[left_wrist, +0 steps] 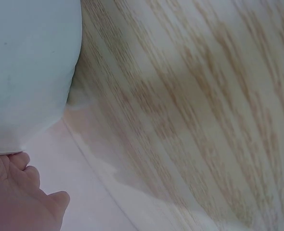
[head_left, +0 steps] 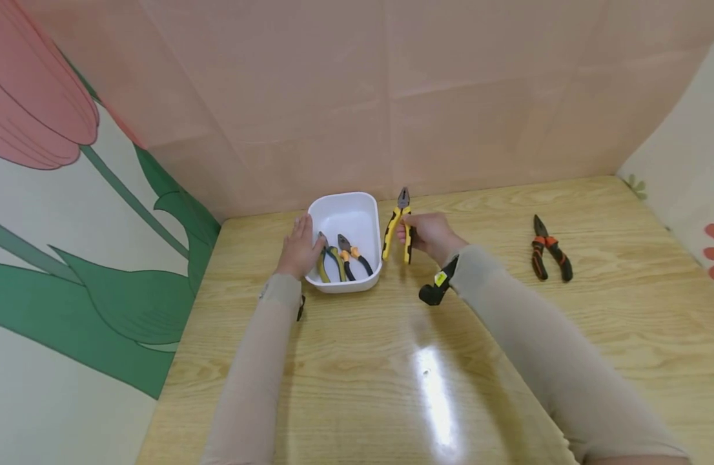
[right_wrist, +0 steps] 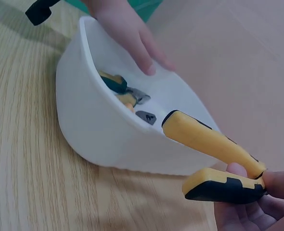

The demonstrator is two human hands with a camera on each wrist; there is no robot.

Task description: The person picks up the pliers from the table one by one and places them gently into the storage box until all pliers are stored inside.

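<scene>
A white plastic bin (head_left: 359,213) stands at the table's back; my left hand (head_left: 299,250) holds its left rim, thumb inside the wall. Within the bin lie pliers with green-and-yellow handles (head_left: 322,268) and pliers with orange-and-black handles (head_left: 346,255). Just right of the bin, my right hand (head_left: 432,234) grips yellow-and-black combination pliers (head_left: 388,236) by a handle, with the nose up and handles spread. In the right wrist view the yellow handles (right_wrist: 204,137) point toward the bin. The left wrist view shows left-hand fingers (left_wrist: 31,175) beside the bin's wall (left_wrist: 31,72).
Long-nose pliers with red-and-black handles (head_left: 547,242) lie on the right side of the wooden table (head_left: 357,361). A pinkish covering (head_left: 310,97) rises behind the table, and a wall painted with flowers (head_left: 37,290) stands at the left.
</scene>
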